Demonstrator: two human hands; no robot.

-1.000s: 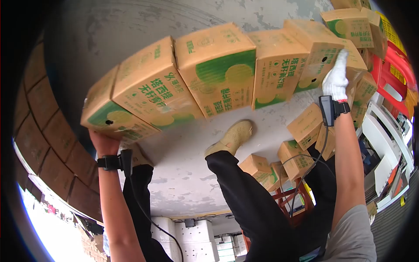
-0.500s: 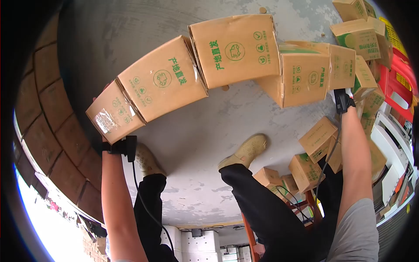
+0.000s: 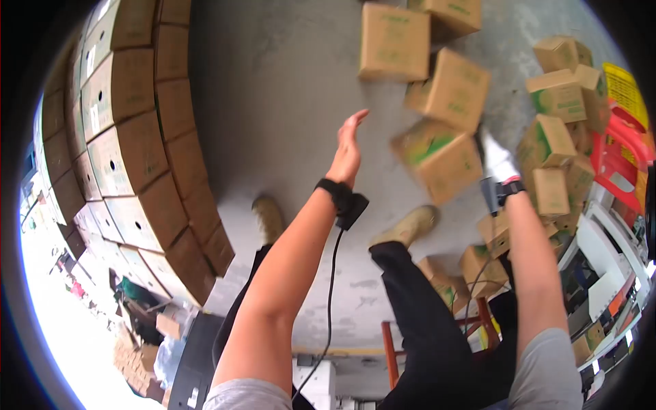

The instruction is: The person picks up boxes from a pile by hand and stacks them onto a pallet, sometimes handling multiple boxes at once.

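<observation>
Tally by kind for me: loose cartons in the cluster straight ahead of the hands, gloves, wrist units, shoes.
Loose cartons ahead of the hands: 4
Gloves: 1, on the right hand; left hand bare
Black wrist units: 2
Tan shoes: 2
Total: 9

Carton (image 3: 437, 158) by right hand (image 3: 497, 158) is motion-blurred, print unreadable. Hand's fingers smeared, so grip can't be told. Top carton (image 3: 452, 14) cut off by upper edge. Carton wall (image 3: 123, 137) at left runs out of view. Shoe (image 3: 268, 215) blurred too.
</observation>
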